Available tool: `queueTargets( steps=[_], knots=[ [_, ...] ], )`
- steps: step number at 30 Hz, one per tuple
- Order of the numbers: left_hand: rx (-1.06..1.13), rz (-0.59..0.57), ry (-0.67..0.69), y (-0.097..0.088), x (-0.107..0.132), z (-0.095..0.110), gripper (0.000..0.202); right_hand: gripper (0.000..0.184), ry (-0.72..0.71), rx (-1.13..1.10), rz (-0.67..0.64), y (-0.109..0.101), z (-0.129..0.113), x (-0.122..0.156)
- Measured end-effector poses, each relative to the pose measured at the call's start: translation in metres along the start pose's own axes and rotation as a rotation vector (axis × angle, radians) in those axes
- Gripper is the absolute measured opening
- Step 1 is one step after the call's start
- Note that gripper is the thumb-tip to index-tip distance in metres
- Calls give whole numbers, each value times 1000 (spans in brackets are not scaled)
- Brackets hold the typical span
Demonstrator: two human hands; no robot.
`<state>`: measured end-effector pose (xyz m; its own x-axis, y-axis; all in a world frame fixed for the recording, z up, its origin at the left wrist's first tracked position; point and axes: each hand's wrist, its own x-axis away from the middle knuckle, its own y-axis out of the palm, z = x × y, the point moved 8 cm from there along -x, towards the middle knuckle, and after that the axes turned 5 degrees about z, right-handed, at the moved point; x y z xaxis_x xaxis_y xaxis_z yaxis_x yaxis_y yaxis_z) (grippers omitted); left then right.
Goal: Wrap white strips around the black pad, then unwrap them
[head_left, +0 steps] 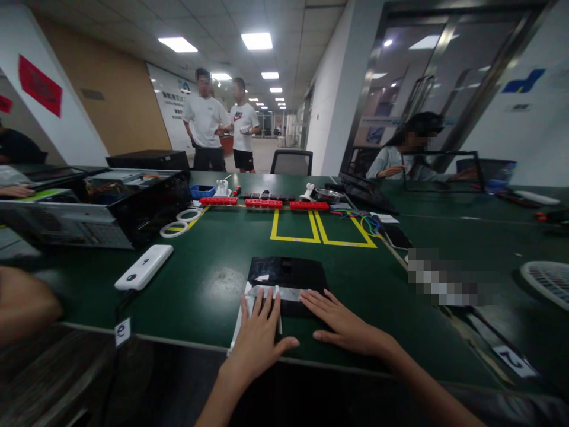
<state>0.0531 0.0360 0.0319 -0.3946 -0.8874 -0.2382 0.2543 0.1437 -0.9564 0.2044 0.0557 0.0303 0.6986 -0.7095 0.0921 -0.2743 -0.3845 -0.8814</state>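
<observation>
A flat black plastic panel (288, 270) lies on the green table in front of me, with a pale silvery strip (288, 294) running across it. Fingers spread, my left hand (262, 332) rests palm down over the strip's left part. Under and beside those fingers sits a white strip-like piece (239, 326), partly hidden, so I cannot tell exactly what it is. At the right end of the silvery strip, my right hand (340, 320) lies flat with fingers stretched out, its tips touching the panel. Neither hand grasps anything.
An opened computer case (151, 207) and a white power bank (144, 267) are to the left, near two white rings (174, 229). Red bins (263, 203) line the back behind yellow tape outlines (296, 239). A person at right holds a black frame (479, 172).
</observation>
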Motion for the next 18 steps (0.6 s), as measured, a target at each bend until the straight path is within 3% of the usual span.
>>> queueTargets(
  steps=[4, 8, 11, 13, 18],
  knots=[
    [123, 82, -13, -23, 4, -21, 69, 59, 11, -88, 50, -8, -1, 1],
    [166, 246, -127, -41, 10, -78, 45, 52, 67, -72, 224, -27, -1, -6],
    [124, 328, -250, -37, 17, -122, 39, 49, 31, 41, 334, -43, -16, -17],
    [94, 319, -293, -26, 20, -138, 38, 48, -25, 117, 349, -48, -34, -29],
    [71, 272, -287, -10, 23, -144, 39, 57, -130, 289, 270, -35, -69, -69]
  ],
)
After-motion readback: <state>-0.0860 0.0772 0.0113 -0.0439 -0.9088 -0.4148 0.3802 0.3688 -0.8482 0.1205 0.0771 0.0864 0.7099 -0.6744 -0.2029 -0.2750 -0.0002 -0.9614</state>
